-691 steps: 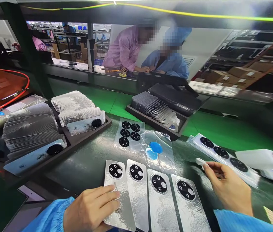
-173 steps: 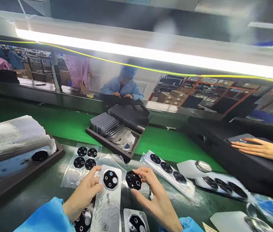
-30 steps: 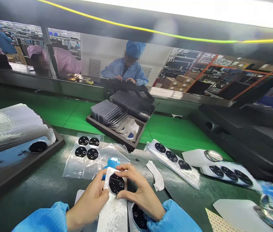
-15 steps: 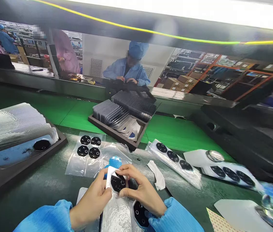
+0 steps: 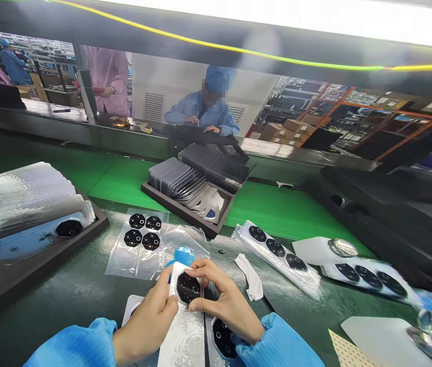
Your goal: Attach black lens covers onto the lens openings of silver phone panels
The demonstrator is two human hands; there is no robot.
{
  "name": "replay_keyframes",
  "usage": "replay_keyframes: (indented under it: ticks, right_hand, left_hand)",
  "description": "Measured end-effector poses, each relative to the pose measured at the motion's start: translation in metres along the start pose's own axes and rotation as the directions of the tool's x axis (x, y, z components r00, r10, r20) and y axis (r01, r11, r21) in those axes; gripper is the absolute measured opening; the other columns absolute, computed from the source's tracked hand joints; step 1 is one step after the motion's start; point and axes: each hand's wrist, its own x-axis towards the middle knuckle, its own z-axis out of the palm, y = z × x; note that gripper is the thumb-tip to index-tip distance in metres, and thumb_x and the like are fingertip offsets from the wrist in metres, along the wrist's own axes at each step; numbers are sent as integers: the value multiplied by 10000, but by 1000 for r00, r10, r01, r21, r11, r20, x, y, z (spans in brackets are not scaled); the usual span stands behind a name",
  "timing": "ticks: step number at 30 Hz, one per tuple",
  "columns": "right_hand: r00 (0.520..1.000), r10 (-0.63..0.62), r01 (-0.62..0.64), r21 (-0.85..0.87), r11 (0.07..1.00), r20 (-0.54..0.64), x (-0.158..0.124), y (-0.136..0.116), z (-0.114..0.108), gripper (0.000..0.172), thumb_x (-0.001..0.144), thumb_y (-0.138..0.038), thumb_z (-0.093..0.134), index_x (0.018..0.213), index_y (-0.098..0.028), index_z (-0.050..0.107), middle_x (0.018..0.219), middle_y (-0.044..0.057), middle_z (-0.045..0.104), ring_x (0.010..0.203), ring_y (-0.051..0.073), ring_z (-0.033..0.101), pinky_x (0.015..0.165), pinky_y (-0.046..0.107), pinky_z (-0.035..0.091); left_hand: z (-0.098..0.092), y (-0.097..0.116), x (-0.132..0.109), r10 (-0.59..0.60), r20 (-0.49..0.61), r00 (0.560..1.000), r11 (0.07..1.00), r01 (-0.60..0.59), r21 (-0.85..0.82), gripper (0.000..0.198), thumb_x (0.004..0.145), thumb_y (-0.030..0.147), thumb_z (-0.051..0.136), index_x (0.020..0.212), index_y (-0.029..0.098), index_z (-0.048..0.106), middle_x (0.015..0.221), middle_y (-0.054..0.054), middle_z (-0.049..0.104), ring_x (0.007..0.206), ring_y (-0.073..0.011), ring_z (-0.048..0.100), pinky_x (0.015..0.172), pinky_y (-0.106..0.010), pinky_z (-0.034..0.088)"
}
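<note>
A silver phone back cover (image 5: 183,336) is tilted up near the table's front edge. My left hand (image 5: 151,323) grips its left side with the thumb beside the black octagonal camera plate (image 5: 188,288). My right hand (image 5: 225,303) is curled over the cover's top, its fingertips pinching the plate from above and from the right. Another cover with a black camera plate (image 5: 221,339) lies flat under my right wrist. A third cover (image 5: 132,308) peeks out at the left.
A clear sheet with black plates (image 5: 143,232) and a blue sticker (image 5: 183,255) lies ahead. A white scrap (image 5: 250,275) and plate strips (image 5: 277,250) lie right. Trays of covers stand left (image 5: 93,229) and on the green belt (image 5: 185,216). People work beyond.
Over the last second both hands stay closed on the same cover and plate. The view has drifted slightly; the fingers have shifted only a little around the plate.
</note>
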Motion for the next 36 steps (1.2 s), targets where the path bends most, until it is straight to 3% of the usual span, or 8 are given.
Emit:
replay_keyframes:
  ticks: [5, 10, 18, 25, 32, 36]
  right_hand:
    - [998, -57, 54, -85, 995, -29, -1, -6, 0, 433, 735, -513, 766, 1066, -248, 675, 1089, 60, 582, 1005, 225, 573, 841, 333, 472]
    - [992, -119, 112, -148, 983, -40, -3, -9, -3, 397, 755, -438, 776, 1091, -261, 659, 1103, 50, 572, 1063, 225, 565, 934, 354, 450]
    - [989, -145, 136, -186, 973, -37, -4, -14, -8, 401, 742, -324, 806, 1104, -280, 637, 1119, 34, 556, 1087, 216, 552, 954, 358, 451]
    - [992, -123, 120, -218, 969, -2, -1, -21, -15, 388, 732, -361, 809, 1072, -266, 649, 1125, 39, 564, 1079, 214, 552, 947, 358, 460]
    - [978, -204, 182, -295, 938, -46, 22, -22, -33, 376, 741, -380, 801, 1072, -270, 661, 1124, 47, 581, 1085, 233, 549, 958, 394, 463]
    - [963, -264, 230, -348, 909, -53, 39, -22, -42, 385, 732, -330, 816, 1082, -280, 663, 1116, 54, 583, 1076, 245, 549, 944, 407, 472]
  left_hand:
    - [-1, -6, -3, -40, 3, 999, 998, 40, 49, 570, 980, 255, 340, 1523, 187, 183, 1585, -83, 252, 1456, -239, 230, 1194, -402, 199]
    - [0, -10, -1, 10, 20, 1000, 1000, -11, 25, 573, 1000, 273, 323, 1538, 207, 136, 1606, -66, 191, 1469, -221, 194, 1209, -404, 157]
    - [2, -1, -2, 18, 41, 999, 999, -16, -41, 561, 1017, 295, 325, 1539, 253, 123, 1588, -47, 250, 1443, -223, 261, 1196, -397, 195]
    - [5, 3, -1, 25, 33, 999, 999, -23, -48, 528, 1008, 299, 341, 1509, 227, 190, 1582, -58, 255, 1450, -215, 228, 1185, -365, 190]
    - [-3, 14, 32, 43, 94, 995, 978, -22, -208, 534, 960, 328, 449, 1445, 248, 240, 1374, -73, 523, 1210, -235, 518, 1043, -395, 362]
    - [-13, 18, 56, 100, 145, 984, 957, -55, -286, 589, 912, 393, 545, 1421, 252, 283, 1239, -57, 603, 1108, -227, 570, 978, -374, 390]
